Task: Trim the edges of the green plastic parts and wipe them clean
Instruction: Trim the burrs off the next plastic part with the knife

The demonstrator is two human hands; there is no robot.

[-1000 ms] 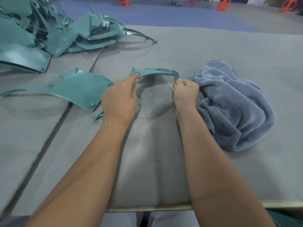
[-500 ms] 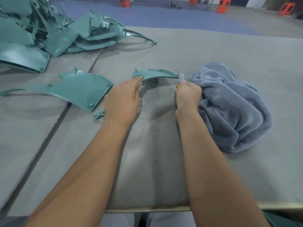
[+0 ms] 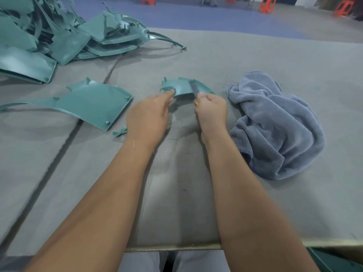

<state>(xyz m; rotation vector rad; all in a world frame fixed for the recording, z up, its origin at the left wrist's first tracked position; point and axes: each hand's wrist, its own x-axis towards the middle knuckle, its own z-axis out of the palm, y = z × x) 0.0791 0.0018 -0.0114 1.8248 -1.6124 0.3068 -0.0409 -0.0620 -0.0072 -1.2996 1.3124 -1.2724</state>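
A small curved green plastic part stands on the grey table, tilted up so its inner face shows. My left hand holds its left end, the fingertips curled under the near edge. My right hand grips a utility knife with a yellow handle; the grey blade lies against the part's right half. A crumpled blue-grey towel lies just right of my right hand.
A larger flat green part lies to the left, with a small green offcut beside it. A heap of green parts fills the far left corner. The table's front edge runs near my body. Orange stools stand on the floor beyond.
The small part has been tipped up, showing more of its inner face. The knife blade moved from the part's right tip inward onto the part.
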